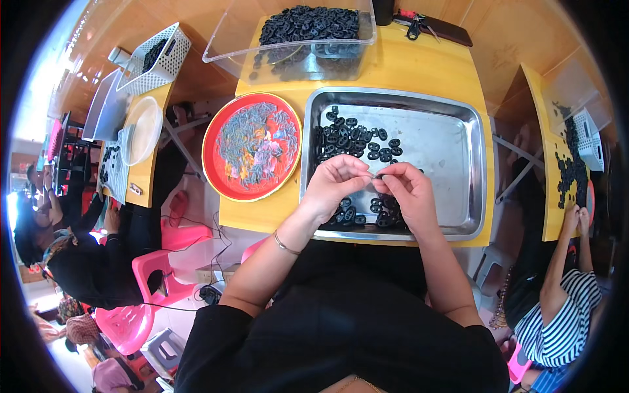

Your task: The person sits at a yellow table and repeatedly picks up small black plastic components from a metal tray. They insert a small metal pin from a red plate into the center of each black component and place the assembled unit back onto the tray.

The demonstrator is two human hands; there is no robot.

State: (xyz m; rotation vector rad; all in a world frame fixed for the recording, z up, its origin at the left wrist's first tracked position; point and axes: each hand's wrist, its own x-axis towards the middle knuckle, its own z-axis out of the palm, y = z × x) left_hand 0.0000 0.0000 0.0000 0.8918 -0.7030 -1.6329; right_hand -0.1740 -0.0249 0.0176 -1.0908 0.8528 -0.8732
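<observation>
My left hand [335, 185] and my right hand [413, 196] meet over the steel tray [452, 226], thumbs and fingertips pinched together. Between them is a small dark piece, mostly hidden by the fingers and too small to name. Below and around the hands, many black oval parts with two holes each [350, 139] lie heaped along the tray's left side. More of the same parts [385, 213] lie under my right hand. To the left stands a round red tray with a yellow rim [207, 160], holding a tangle of thin grey pieces [246, 134].
A clear plastic bin [226, 57] full of black parts stands at the yellow table's far edge [426, 59]. Scissors [414, 27] lie at the far right beside a dark case [449, 31]. People work at side tables left and right; a pink chair [157, 275] stands at left.
</observation>
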